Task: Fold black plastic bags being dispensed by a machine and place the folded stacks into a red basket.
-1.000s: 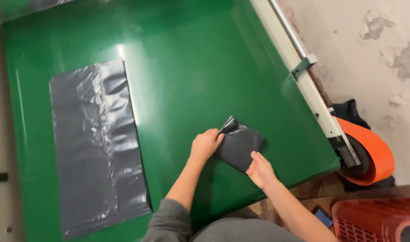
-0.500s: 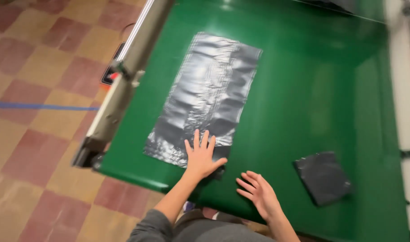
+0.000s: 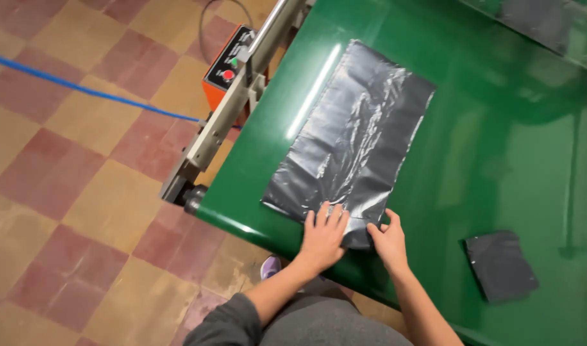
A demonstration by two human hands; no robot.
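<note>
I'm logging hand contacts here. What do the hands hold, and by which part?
Both hands are on the near edge of the flat grey plastic bag: the left hand lies flat on it, the right hand touches its near corner. Whether either truly grips cannot be told.

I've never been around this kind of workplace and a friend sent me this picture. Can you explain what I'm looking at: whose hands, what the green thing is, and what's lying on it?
The picture comes from a camera worn on a person's head, looking down at their own arms. There is no robot here, only two bare hands. The green surface is a wide, glossy belt or tabletop of a machine; along its left side runs a metal rail with an orange control box bearing buttons. A large grey plastic bag lies flat on the green. The left hand presses flat on the bag's near edge, and the right hand touches that edge beside it, seemingly pinching it. To the right lies a small folded grey bag, untouched. Below is a tiled floor with a blue cable.
</note>
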